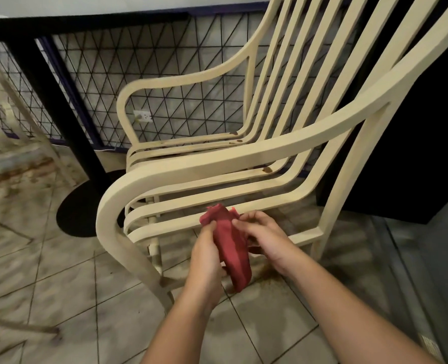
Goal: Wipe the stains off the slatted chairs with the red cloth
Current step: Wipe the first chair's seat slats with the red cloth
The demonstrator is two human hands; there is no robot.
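The tiled floor (60, 285) is mottled, with a brown smear (267, 275) just under the chair's near side. The cream chair (217, 164) fills the middle of the view, side-on, in front of a wire mesh panel (165, 74) and beside a black pedestal leg (49, 101). A second slatted chair (10, 95) stands at the left edge. It is too blurred to judge, though something brownish shows low on it.

The red cloth (230, 248) is bunched into a long wad and held below the near armrest, at the outer seat slat. Its top edge overlaps that slat in the view, and I cannot tell whether it touches. Both hands are together on it. The left hand (207, 256) is curled round its lower left side with the thumb on top. The right hand (265, 240) pinches its upper right edge with the fingertips.

Brown spots still sit on the seat slats: one (267, 169) near the bend on the near side, and two more (234, 133) where the far slats turn up into the back. Faint streaks run along the far slats as well.

My reading is that the task is at an early or middle stage. The cloth is being gathered or refolded and is not pressed on a slat. The visible spots on this chair have yet to be wiped, and the chair at the left probably remains too. The near armrest and back slats look clean.
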